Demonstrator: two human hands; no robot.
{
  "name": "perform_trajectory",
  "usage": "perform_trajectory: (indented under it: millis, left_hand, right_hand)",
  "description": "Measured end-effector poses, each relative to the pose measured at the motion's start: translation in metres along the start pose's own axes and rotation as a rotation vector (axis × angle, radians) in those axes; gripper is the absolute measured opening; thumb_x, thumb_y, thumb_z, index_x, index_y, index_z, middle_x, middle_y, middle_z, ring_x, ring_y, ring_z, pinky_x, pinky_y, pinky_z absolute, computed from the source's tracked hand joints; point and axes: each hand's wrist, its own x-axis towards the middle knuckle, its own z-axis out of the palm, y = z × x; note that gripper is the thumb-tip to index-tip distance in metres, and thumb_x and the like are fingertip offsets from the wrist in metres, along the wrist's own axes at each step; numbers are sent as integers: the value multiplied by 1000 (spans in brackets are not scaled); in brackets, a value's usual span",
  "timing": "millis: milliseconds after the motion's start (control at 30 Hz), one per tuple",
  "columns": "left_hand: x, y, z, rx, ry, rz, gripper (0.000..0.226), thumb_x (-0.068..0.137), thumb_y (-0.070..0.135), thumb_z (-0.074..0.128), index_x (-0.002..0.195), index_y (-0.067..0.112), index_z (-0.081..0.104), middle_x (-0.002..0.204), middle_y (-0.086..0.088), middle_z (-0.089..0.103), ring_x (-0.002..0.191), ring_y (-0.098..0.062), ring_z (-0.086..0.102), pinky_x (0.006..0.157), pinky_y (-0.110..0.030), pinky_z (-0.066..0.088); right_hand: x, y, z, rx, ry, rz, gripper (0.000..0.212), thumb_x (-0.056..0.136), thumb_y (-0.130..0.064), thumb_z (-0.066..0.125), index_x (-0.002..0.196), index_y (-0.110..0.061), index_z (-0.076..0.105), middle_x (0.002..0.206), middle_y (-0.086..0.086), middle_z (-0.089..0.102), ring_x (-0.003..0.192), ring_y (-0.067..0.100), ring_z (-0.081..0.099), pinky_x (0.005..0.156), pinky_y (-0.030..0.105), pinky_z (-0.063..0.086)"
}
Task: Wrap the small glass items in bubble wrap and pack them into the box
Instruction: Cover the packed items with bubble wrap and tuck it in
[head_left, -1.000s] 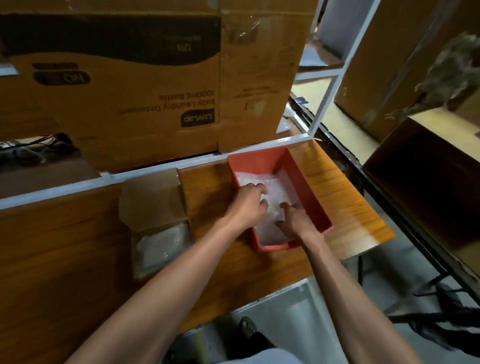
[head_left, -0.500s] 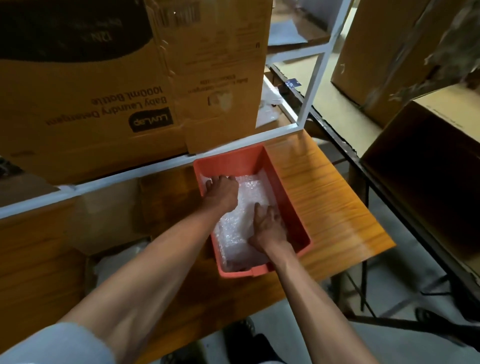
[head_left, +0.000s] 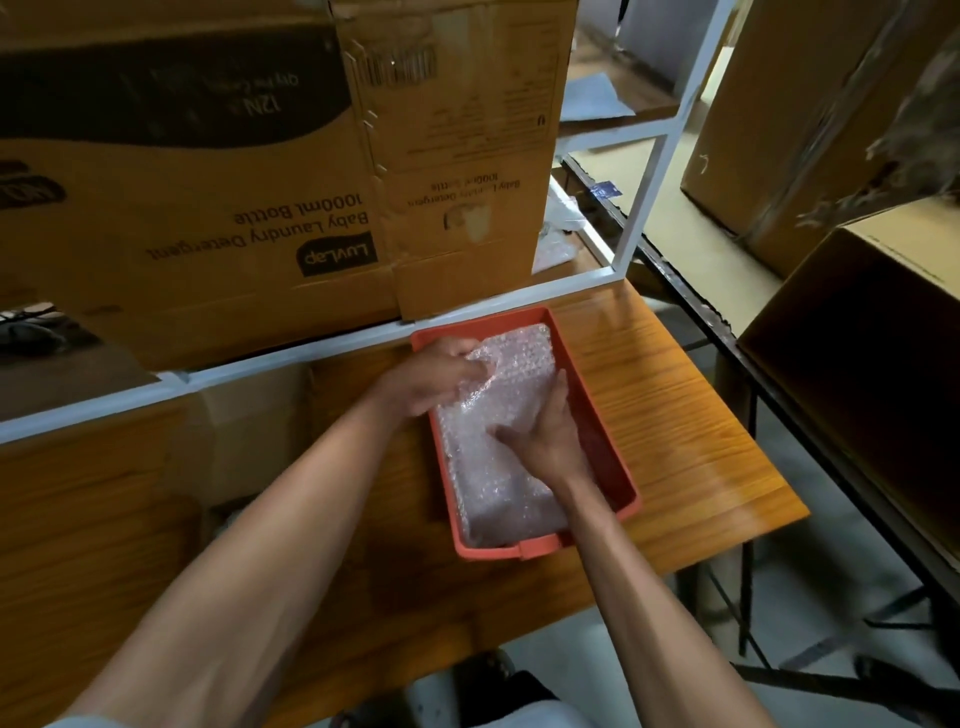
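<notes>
The bubble wrap (head_left: 511, 426) fills the red tray (head_left: 597, 415) at centre frame, its long axis running from upper left to lower right. The left hand (head_left: 441, 376) pinches its far, upper corner in curled fingers; the right hand (head_left: 545, 439) lies flat with straight fingers at mid-length, so the left is nearer the end to lift.

Dim, warm indoor light here, and everything takes an orange-brown cast. The desk (head_left: 670, 415) catches a soft pale sheen near its right edge. The bubble wrap (head_left: 519, 374) glints with small highlights. Shadow pools under the big cardboard carton (head_left: 208, 208) and along the left side. Wide-angle bending curves the white shelf frame (head_left: 660, 171). At the far right, streaky motion blur smears the boxes; the centre is only fairly sharp.
</notes>
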Motion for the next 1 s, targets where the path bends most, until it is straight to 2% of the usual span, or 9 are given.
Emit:
perform_trajectory:
  millis: [100,167,233,333,533,633,733,867,1000]
  left_hand:
    - [-19,-2,-18,-293,-80,38,93,75,22,91,154,5,45,141,-11,64,127,-25,62,109,-42,50]
    - [-34,0,-27,-357,-82,79,82,80,13,83,151,-4,45,133,-21,63,115,-29,66,98,-42,56]
    - [-49,2,-37,-395,-90,126,66,90,10,76,148,-6,49,139,-28,62,124,-40,64,108,-52,52]
    - [-72,5,-51,-434,-49,187,51,98,9,71,145,0,55,141,-24,64,133,-40,60,115,-55,47]
    - [-119,-5,-81,-613,128,279,41,106,28,64,142,8,62,130,-14,71,118,-32,69,107,-50,55]
    - [-141,-26,-96,-479,129,215,75,88,50,80,151,19,53,122,-9,70,113,-29,66,113,-51,49]
    - [-157,-48,-107,-426,204,192,110,74,40,94,162,30,28,143,-13,63,126,-29,65,111,-53,49]
    - [-179,-58,-128,-242,342,242,86,89,24,85,156,43,35,131,-8,64,120,-24,66,95,-37,51]
    - [-199,-58,-142,-99,427,305,37,96,23,78,127,38,65,119,-6,73,107,-19,72,89,-34,56]
  right_hand:
    - [-6,-26,-8,256,20,8,129,66,-70,91,164,-37,15,169,-11,32,155,9,31,125,40,32]
    - [-13,-48,-17,396,-14,-41,93,76,-50,93,152,-30,43,150,-14,57,136,-4,52,114,29,44]
    - [-20,-72,-24,505,-93,-97,49,90,-27,85,134,-23,64,128,-8,74,119,0,68,102,26,54]
    - [-25,-95,-28,539,-136,-120,27,93,-28,81,115,-13,75,114,-1,80,109,13,75,98,34,57]
    - [-36,-138,-5,492,-71,-129,49,91,-36,83,104,8,67,95,9,73,86,22,73,82,38,57]
    - [-45,-156,14,477,28,-76,47,90,-33,84,106,8,66,97,20,73,82,16,75,74,34,63]
    - [-52,-164,33,413,66,-35,38,91,-32,84,104,1,71,101,22,76,79,20,74,78,44,66]
    - [-56,-166,52,375,14,-8,29,87,-33,86,101,-12,72,93,4,78,87,20,75,92,58,61]
    - [-68,-183,60,246,11,-78,72,70,-55,90,121,-26,48,119,1,67,109,24,69,99,52,59]
